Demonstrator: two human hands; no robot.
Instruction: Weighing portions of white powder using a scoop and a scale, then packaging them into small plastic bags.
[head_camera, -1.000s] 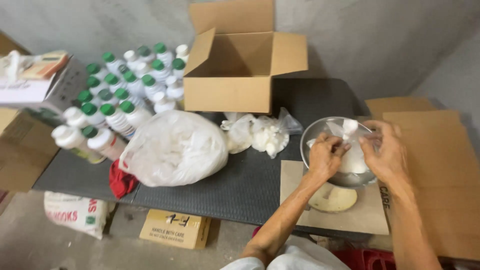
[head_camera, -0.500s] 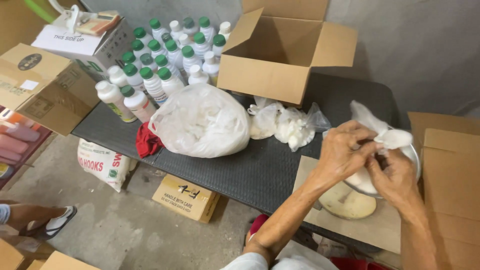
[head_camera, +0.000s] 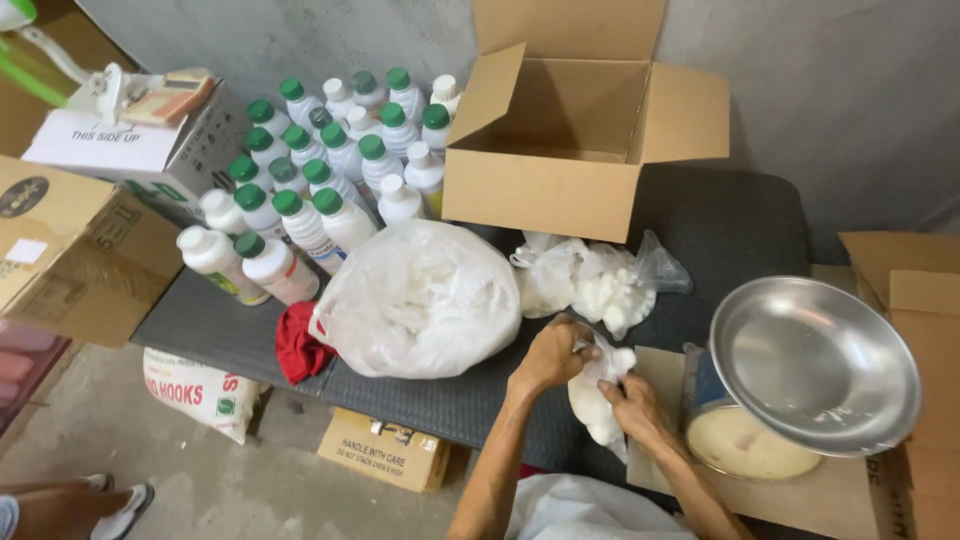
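Over the dark table's front edge, both hands are bunched on a small clear plastic bag of white powder.

Going left to right: green-capped white plastic bottles (head_camera: 320, 170), big tied white plastic sack (head_camera: 420, 300), open brown cardboard box (head_camera: 570, 150), then the left hand (head_camera: 548, 352) clenched on the small clear plastic bag of white powder (head_camera: 592, 400) at its twisted neck, right hand (head_camera: 630, 405) gripping lower down, shiny round metal bowl (head_camera: 815, 362) just beside. Bag hangs between the two fists past the table (head_camera: 740, 230) rim, so a slack pinch probably dumps powder on the floor.
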